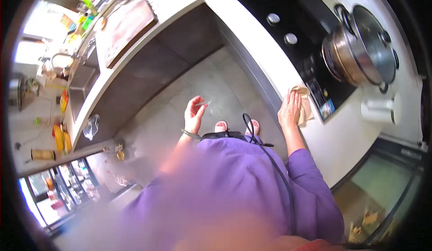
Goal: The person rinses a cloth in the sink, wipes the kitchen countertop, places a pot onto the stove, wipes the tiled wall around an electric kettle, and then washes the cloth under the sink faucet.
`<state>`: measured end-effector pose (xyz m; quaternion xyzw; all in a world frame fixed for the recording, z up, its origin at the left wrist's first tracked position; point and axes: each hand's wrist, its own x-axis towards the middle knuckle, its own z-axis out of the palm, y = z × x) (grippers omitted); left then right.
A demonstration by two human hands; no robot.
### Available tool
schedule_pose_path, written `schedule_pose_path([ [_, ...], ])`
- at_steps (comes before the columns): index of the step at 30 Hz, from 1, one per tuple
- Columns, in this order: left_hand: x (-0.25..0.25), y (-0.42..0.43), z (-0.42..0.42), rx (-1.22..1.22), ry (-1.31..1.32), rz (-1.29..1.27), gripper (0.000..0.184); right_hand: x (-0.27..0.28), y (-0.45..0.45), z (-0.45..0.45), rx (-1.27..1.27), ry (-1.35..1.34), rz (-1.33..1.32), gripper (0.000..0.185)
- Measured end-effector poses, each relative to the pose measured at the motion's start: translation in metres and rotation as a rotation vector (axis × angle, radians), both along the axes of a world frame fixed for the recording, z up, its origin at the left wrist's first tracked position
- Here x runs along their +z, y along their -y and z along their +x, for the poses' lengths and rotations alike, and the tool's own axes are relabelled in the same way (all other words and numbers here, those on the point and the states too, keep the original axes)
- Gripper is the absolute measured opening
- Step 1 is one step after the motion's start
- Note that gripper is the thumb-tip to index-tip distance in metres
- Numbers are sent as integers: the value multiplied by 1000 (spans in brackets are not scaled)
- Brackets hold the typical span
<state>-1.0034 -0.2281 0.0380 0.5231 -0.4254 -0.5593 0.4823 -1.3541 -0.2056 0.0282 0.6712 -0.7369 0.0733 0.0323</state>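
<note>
My right hand (289, 113) is closed over a beige cloth (306, 109) and presses it on the white countertop, beside the near edge of the black glass cooktop (299, 55). Part of the cloth sticks out past my fingers; the rest is hidden under them. Away from the counter, my left hand (195, 116) hangs above the floor in front of my body. Its fingers are loosely bent and apart, and I see nothing held in them.
A steel pot with a glass lid (355, 48) stands on the cooktop, with a white jug (380, 109) beside it. Across the corner are a pinkish board (128, 30) and a sink (84, 82). A black cable (274, 165) hangs down my front.
</note>
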Motion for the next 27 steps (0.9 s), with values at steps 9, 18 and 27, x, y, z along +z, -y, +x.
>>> schedule_pose_path([
  [9, -5, -32, 17, 308, 70, 54, 38, -19, 168, -4, 305, 201, -67, 49],
  [18, -1, -68, 15, 547, 210, 215, 39, -37, 305, 37, 530, 241, -178, 46],
  [27, -24, -62, 67, 594, 236, 158, 39, -43, 390, 79, 478, 212, -138, 52],
])
